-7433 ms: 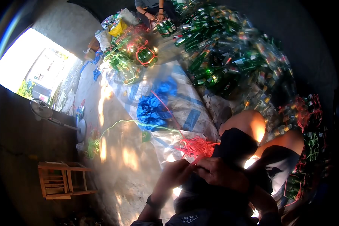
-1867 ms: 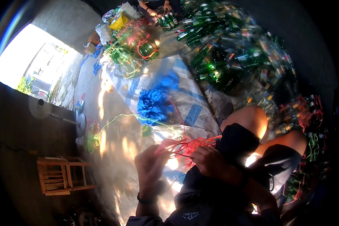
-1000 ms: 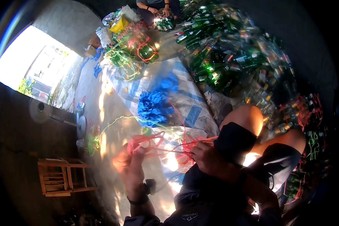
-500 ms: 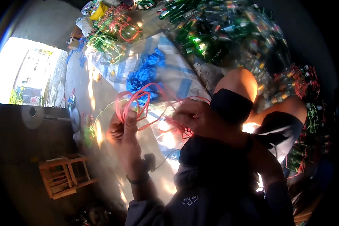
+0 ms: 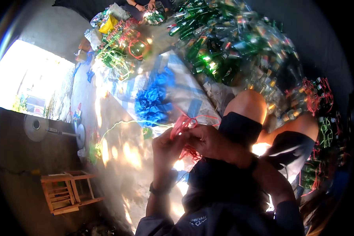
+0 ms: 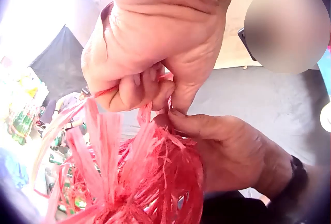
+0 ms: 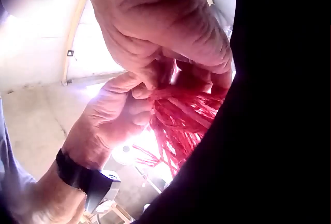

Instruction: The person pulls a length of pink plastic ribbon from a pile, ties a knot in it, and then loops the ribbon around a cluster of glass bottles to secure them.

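Both hands meet above the lap in the head view. The left hand point(image 5: 167, 147) has its fingers curled round a gathered bunch of red plastic twine point(image 5: 181, 124). Right beside it, the right hand point(image 5: 210, 139) pinches the twine close to the left fingertips. In the left wrist view the left hand point(image 6: 160, 42) grips flat red strands point(image 6: 106, 146), and the thumb and finger of the right hand point(image 6: 222, 146) touch it at the pinch. A tangled red mass point(image 7: 181, 115) hangs below the hands in the right wrist view. Palms partly hide the pinched strands.
Blue crumpled plastic point(image 5: 151, 104) lies on a white and blue sheet point(image 5: 185, 80). Green bottles point(image 5: 214, 55) are heaped ahead and right. A wooden stool point(image 5: 69, 192) and a fan point(image 5: 36, 125) are at left. Another person point(image 5: 143, 8) sits at the far side among bottles.
The left hand, apart at the left with wide red loops half a second ago, has moved right to meet the right hand. The loops are now gathered in a bunch. The head view has shifted.
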`<control>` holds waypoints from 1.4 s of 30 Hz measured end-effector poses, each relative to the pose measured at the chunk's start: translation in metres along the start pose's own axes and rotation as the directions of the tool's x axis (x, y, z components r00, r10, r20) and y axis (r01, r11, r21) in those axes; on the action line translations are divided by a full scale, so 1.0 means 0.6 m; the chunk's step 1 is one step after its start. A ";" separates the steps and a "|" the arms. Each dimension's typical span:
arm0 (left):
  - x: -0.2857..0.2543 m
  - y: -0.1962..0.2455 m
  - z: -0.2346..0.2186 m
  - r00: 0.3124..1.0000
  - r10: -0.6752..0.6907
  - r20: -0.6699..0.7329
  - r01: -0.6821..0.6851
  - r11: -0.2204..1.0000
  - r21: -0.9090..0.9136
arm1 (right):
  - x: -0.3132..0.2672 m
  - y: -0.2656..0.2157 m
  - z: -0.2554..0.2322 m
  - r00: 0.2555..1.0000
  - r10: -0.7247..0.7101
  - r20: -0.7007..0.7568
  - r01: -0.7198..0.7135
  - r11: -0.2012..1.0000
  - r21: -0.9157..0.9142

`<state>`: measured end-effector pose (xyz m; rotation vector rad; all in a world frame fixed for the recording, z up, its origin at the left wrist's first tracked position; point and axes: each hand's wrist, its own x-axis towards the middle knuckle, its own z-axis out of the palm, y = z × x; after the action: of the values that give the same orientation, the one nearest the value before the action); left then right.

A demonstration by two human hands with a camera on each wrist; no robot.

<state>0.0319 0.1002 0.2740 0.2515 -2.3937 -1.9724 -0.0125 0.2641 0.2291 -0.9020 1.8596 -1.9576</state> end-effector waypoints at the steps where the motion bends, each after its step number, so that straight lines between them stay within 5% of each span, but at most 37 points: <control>1: 0.001 -0.003 0.000 1.000 0.009 -0.023 -0.007 0.997 0.072 | -0.001 -0.012 -0.001 1.000 -0.017 -0.023 0.017 1.000 0.015; 5: 0.004 0.004 0.000 0.996 0.066 -0.065 -0.054 0.985 0.167 | -0.007 -0.029 -0.004 0.982 0.177 0.066 -0.179 0.983 0.042; 7: 0.002 0.015 0.000 0.996 0.064 -0.065 -0.057 0.993 0.106 | -0.015 -0.018 0.002 0.999 -0.030 -0.024 0.021 0.951 -0.309; 13: 0.024 -0.015 -0.022 0.978 0.203 -0.052 -0.201 0.979 0.032 | -0.038 -0.028 0.006 0.984 -0.119 -0.130 0.073 0.946 -0.317; 16: 0.031 -0.016 -0.031 0.990 0.139 -0.038 -0.138 0.990 0.028 | -0.042 -0.021 -0.006 0.972 -0.187 -0.141 0.131 0.934 -0.333; 21: 0.029 -0.002 -0.014 0.988 0.151 -0.038 -0.150 0.988 0.027 | -0.060 -0.023 -0.016 0.985 0.083 -0.153 -0.098 0.990 -0.097; 25: 0.036 0.000 -0.014 0.992 0.127 -0.010 -0.128 0.992 -0.017 | -0.063 -0.024 -0.023 0.977 0.158 -0.146 -0.154 0.987 0.037; 27: 0.046 -0.008 -0.031 0.992 0.114 0.055 -0.114 0.993 -0.007 | -0.067 -0.025 -0.024 0.957 0.267 -0.110 -0.229 0.933 0.277; 32: 0.073 -0.042 -0.056 0.993 0.068 0.097 -0.077 0.993 0.088 | -0.077 -0.027 -0.035 0.946 0.300 -0.120 -0.240 0.901 0.361; 33: 0.078 -0.054 -0.058 0.979 0.202 0.019 -0.187 0.868 0.460 | -0.078 -0.023 -0.036 0.947 0.295 -0.126 -0.224 0.889 0.398; 34: 0.081 -0.064 -0.060 0.937 0.350 -0.002 -0.223 0.602 0.766 | -0.079 -0.020 -0.036 0.947 0.296 -0.127 -0.225 0.889 0.399; 39: 0.059 -0.039 -0.041 0.883 0.468 -0.040 -0.299 0.626 0.720 | -0.082 0.001 -0.032 0.935 0.277 -0.223 -0.180 0.910 0.374; 41: 0.040 -0.010 -0.028 0.775 0.619 0.131 -0.519 0.503 0.691 | -0.079 -0.003 -0.031 0.929 0.306 -0.207 -0.209 0.897 0.389; 42: 0.025 0.012 -0.011 0.844 0.524 0.112 -0.493 0.676 0.548 | -0.078 -0.005 -0.030 0.924 0.333 -0.190 -0.236 0.885 0.401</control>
<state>0.0174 0.0929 0.2813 -0.3327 -2.5628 -0.9833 0.0122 0.3070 0.2216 -0.2531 1.5460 -2.2007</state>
